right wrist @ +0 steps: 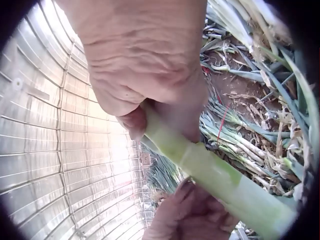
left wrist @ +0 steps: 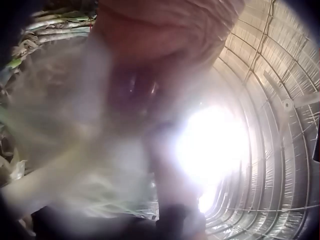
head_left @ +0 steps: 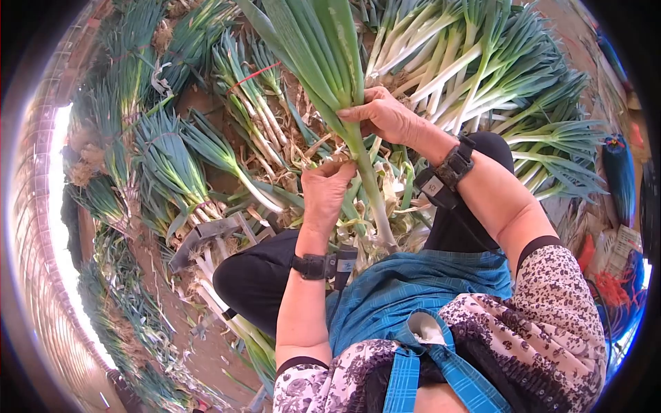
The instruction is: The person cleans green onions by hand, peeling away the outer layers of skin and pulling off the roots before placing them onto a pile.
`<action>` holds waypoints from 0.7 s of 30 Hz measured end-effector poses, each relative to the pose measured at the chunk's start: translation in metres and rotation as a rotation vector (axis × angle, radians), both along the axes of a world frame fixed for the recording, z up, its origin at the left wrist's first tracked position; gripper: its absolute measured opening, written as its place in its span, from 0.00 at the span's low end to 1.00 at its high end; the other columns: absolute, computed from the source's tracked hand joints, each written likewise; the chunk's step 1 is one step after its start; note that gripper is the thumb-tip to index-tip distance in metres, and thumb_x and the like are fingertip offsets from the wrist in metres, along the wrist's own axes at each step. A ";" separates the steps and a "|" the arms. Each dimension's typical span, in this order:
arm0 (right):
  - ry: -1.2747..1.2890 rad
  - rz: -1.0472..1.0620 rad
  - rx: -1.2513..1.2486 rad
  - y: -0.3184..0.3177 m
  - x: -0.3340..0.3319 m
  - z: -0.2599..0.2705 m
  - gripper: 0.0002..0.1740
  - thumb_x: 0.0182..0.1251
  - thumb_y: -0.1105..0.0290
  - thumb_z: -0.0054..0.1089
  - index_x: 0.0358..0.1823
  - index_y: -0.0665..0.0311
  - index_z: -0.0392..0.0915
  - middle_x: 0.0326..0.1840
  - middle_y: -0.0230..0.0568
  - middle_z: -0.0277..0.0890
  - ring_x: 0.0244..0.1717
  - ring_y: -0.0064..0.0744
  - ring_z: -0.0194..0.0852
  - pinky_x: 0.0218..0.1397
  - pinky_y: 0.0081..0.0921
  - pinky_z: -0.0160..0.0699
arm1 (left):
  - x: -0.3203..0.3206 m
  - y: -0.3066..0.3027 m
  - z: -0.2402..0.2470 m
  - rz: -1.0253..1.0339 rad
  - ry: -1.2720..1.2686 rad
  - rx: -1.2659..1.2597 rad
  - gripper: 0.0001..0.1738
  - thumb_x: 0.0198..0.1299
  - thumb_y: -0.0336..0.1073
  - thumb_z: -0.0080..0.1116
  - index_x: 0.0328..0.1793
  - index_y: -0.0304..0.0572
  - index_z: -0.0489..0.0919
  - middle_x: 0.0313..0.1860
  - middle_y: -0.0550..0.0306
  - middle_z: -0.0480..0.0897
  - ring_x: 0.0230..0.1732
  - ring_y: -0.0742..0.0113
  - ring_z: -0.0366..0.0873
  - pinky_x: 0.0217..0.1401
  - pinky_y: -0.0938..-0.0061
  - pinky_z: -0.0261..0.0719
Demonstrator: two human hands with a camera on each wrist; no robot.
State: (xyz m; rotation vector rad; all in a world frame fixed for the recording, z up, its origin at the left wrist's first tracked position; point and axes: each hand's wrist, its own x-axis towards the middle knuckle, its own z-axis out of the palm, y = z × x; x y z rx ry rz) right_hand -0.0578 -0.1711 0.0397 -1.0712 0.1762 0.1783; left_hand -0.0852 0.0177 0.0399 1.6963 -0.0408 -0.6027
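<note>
One large green onion stands nearly upright in front of the person, its green leaves at the top and its pale stem end by the apron. The right hand grips it where the leaves fan out, thumb across the front. Just below, the left hand pinches at the stem's side with thumb and fingers. In the right wrist view the stalk runs diagonally under the right hand, with the left hand beneath it. The left wrist view is blurred; the left hand fills its top.
Heaps of green onions with white stems lie at upper right. Tied bundles lie at left, near a grey metal object. Loose peeled leaves cover the ground between the knees. A plastic-covered wall curves along the left.
</note>
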 end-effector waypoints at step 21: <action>-0.016 0.234 0.425 0.033 -0.019 0.005 0.20 0.69 0.65 0.55 0.58 0.66 0.71 0.46 0.49 0.77 0.46 0.39 0.80 0.38 0.34 0.84 | -0.031 0.006 -0.060 0.087 0.574 -0.532 0.08 0.60 0.33 0.57 0.30 0.39 0.78 0.21 0.63 0.72 0.23 0.75 0.67 0.28 0.79 0.65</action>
